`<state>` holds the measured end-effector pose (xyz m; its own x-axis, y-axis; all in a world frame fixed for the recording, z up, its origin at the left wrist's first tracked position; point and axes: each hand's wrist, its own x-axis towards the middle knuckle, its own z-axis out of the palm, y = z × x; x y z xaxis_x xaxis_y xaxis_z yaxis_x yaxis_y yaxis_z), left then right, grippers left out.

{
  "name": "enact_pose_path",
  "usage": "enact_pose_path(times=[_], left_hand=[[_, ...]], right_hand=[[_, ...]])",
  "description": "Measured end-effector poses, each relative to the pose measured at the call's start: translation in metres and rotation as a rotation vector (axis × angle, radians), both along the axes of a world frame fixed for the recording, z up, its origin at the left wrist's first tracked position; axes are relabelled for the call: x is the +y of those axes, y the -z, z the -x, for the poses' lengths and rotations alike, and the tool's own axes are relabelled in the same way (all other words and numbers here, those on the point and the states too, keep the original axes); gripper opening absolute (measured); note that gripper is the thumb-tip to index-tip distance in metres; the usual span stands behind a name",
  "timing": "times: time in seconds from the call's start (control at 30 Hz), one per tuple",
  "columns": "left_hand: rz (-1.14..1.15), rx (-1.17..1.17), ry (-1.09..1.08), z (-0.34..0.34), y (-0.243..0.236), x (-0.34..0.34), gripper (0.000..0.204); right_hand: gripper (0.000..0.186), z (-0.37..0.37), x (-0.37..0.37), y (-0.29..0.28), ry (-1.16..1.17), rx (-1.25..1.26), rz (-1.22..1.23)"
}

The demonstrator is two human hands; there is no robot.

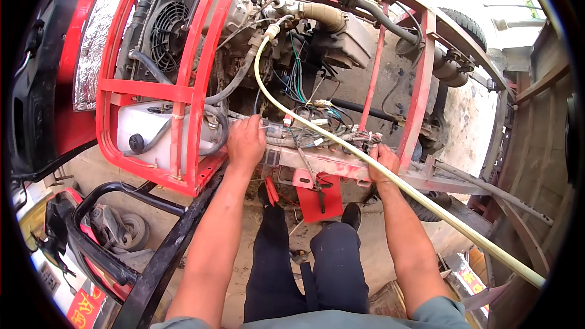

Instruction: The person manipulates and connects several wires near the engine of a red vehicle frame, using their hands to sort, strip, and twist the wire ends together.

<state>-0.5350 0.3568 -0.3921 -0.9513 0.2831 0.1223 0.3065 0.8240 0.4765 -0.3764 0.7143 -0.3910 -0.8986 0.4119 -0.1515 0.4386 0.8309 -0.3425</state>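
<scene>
Along a red metal frame rail point(341, 169) runs a wiring harness point(332, 140), with several loose coloured wires and white connectors. At its left end my left hand point(245, 145) is closed, its fingers curled by a grey hose and the wires. What lies in that grip is hidden by the hand. My right hand point(384, 162) is closed at the harness's right end, fingers bent over the taped bundle against the rail. A pale yellow hose point(359, 153) slants from the engine point(244, 27) across the rail and passes over my right hand.
A white tank point(146, 128) stands inside the red frame at left, below a radiator fan point(169, 27). Red-handled pliers point(271, 190) and a red plate point(320, 198) are under the rail. At lower left, a black tubular bar point(137, 192) stands beside a small wheel point(131, 231).
</scene>
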Motion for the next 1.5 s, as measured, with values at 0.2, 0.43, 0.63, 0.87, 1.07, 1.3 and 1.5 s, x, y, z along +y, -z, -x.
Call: enact_pose_path(times=[0.2,0.43,0.63,0.87,1.07,1.3,1.5], left_hand=[[0.013,-0.012,0.019,-0.001,0.001,-0.003,0.01],[0.017,-0.003,0.033,-0.004,0.007,-0.005,0.009],[0.044,-0.003,0.04,-0.003,0.014,-0.004,0.011],[0.101,-0.012,0.028,-0.004,0.02,-0.008,0.02],[0.086,0.005,0.05,-0.001,0.022,-0.003,0.024],[0.134,0.058,0.04,0.003,0.021,-0.012,0.023],[0.104,0.017,0.043,-0.001,0.022,-0.005,0.024]], right_hand=[[0.028,-0.001,0.001,0.004,0.005,0.001,0.009],[0.026,-0.004,-0.004,0.004,-0.008,0.157,-0.02],[0.028,-0.005,-0.004,0.006,-0.036,0.271,-0.073],[0.03,-0.005,-0.006,0.003,0.133,0.16,-0.039],[0.034,-0.011,-0.001,0.001,0.116,0.264,-0.065],[0.014,-0.052,-0.092,-0.037,0.307,0.569,0.217],[0.023,-0.045,-0.195,-0.043,0.108,0.596,0.22]])
